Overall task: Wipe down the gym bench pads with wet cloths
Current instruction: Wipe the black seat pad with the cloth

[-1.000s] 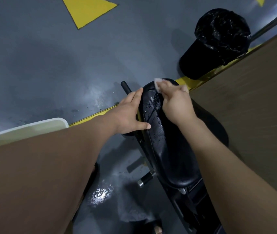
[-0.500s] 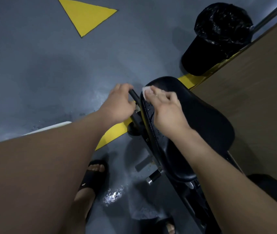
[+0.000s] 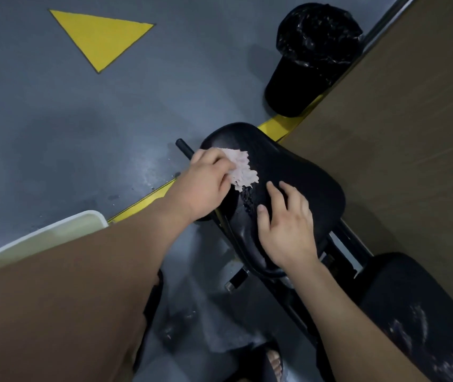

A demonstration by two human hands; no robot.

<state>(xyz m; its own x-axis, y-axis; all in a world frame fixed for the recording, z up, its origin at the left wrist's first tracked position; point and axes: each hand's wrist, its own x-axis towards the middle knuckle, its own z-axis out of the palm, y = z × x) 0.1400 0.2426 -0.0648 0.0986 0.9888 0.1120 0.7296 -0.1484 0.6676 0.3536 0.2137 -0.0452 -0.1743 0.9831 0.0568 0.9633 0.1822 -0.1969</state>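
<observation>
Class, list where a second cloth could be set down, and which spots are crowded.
Free: the far right of the seat pad, between the cloth and the wooden panel; the grey floor between the yellow triangle and the white tray. Crowded: the pad's near left, where the left hand grips the cloth and the right hand rests.

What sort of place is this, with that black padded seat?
Most likely a gym. The seat and a second pad look like parts of one workout bench, and the grey floor carries a painted yellow triangle and line. A bagged bin stands nearby.
</observation>
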